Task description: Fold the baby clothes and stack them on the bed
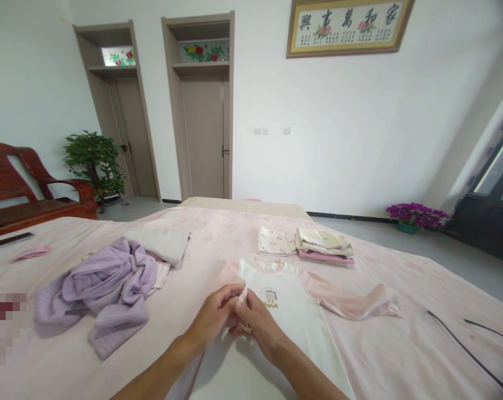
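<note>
A white long-sleeved child's shirt (295,319) with pink sleeves and a small printed motif lies spread out, collar away from me. Over its left side, my left hand (220,308) and my right hand (262,322) meet, fingers closed on pale pink fabric that looks like the cuff of the left sleeve. The fingers partly hide that cuff. On the other side, the right pink sleeve (347,294) stretches outward, loosely creased. Past the collar are a folded floral-print garment (274,240) and a stack of folded clothes (324,244).
A crumpled lilac garment (113,283) and a pale grey one (162,244) lie heaped at left on the pink bedcover (218,233). Farther left are a pink item (32,253) and a dark flat device (9,242). Dark thin cords (463,347) lie at right.
</note>
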A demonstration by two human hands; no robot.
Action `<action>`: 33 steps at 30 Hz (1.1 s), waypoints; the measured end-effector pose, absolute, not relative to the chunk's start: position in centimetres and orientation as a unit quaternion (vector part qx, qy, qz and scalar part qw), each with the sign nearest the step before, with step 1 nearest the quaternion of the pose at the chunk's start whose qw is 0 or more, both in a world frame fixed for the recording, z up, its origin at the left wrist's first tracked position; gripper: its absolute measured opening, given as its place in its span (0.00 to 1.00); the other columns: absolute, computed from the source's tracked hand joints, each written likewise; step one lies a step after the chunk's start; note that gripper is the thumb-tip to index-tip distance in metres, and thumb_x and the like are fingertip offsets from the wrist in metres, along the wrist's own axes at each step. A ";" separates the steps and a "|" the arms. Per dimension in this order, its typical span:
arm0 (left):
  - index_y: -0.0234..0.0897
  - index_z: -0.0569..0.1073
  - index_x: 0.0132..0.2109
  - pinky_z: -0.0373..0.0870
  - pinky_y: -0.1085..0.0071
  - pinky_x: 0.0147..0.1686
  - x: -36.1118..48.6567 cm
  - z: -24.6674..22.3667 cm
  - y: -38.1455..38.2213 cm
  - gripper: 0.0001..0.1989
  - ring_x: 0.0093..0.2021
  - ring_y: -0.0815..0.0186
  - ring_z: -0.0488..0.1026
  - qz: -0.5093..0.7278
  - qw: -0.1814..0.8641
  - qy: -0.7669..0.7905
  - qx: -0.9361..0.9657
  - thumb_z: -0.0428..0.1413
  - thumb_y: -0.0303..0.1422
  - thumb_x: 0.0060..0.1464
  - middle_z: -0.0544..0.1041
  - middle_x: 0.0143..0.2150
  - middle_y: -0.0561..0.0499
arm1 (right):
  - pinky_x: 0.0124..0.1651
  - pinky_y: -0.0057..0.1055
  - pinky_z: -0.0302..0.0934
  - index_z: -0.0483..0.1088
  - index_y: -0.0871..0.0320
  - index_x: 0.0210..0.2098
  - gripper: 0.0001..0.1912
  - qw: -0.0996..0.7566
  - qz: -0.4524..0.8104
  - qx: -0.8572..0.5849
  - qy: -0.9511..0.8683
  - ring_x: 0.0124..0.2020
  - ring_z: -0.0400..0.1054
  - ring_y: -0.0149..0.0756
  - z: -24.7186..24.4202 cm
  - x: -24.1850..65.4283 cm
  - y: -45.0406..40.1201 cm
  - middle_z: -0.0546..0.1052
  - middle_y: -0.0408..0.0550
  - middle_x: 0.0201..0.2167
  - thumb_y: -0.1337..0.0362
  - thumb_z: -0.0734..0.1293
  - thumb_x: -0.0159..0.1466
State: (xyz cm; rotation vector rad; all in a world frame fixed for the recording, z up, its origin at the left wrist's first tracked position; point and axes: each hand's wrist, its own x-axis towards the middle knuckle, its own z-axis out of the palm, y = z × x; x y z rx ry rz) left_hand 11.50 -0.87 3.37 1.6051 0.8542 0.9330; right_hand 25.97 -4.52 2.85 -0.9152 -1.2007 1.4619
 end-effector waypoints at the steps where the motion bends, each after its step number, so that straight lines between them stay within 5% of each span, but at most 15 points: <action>1: 0.35 0.69 0.56 0.70 0.70 0.40 11.6 3.4 -1.0 0.22 0.43 0.61 0.75 0.372 0.546 0.357 0.661 0.51 0.40 0.57 0.77 0.47 0.44 | 0.30 0.28 0.65 0.69 0.59 0.47 0.26 0.509 0.592 -0.400 -0.480 0.36 0.71 0.37 2.7 25.9 -4.4 0.76 0.50 0.38 0.49 0.71 0.55; 5: 0.38 0.72 0.49 0.66 0.72 0.31 9.2 5.0 -1.3 0.17 0.36 0.64 0.75 0.287 0.435 0.472 0.711 0.48 0.38 0.57 0.78 0.39 0.49 | 0.20 0.21 0.57 0.70 0.60 0.38 0.17 0.578 0.554 -0.461 -0.381 0.24 0.64 0.28 2.6 27.1 -2.9 0.73 0.41 0.26 0.60 0.71 0.50; 8: 0.40 0.74 0.35 0.60 0.71 0.32 6.6 5.9 -2.5 0.12 0.33 0.64 0.73 0.163 0.224 0.539 0.796 0.49 0.41 0.57 0.77 0.31 0.53 | 0.19 0.20 0.55 0.71 0.59 0.37 0.16 0.616 0.560 -0.451 -0.322 0.22 0.62 0.25 3.4 29.3 -1.8 0.72 0.40 0.25 0.63 0.70 0.50; 11: 0.42 0.74 0.34 0.57 0.70 0.33 5.1 5.2 -4.6 0.12 0.35 0.62 0.74 0.053 0.138 0.567 0.811 0.52 0.44 0.55 0.79 0.32 0.53 | 0.19 0.20 0.55 0.71 0.59 0.37 0.16 0.638 0.552 -0.437 -0.312 0.21 0.62 0.25 4.3 31.6 -1.1 0.73 0.40 0.25 0.61 0.72 0.50; 20: 0.42 0.70 0.33 0.57 0.73 0.32 5.5 3.4 -7.9 0.02 0.33 0.67 0.73 0.056 0.175 0.581 0.793 0.53 0.33 0.50 0.77 0.31 0.59 | 0.22 0.21 0.57 0.72 0.57 0.36 0.16 0.670 0.549 -0.424 -0.264 0.24 0.65 0.26 6.6 35.5 -0.7 0.76 0.39 0.26 0.63 0.74 0.47; 33: 0.42 0.69 0.35 0.60 0.74 0.29 11.0 4.5 -9.0 0.05 0.28 0.68 0.70 0.152 0.303 0.470 0.815 0.51 0.29 0.50 0.75 0.27 0.58 | 0.22 0.22 0.54 0.73 0.56 0.37 0.17 0.707 0.473 -0.445 -0.281 0.26 0.66 0.29 8.1 39.3 -0.6 0.77 0.40 0.29 0.62 0.73 0.47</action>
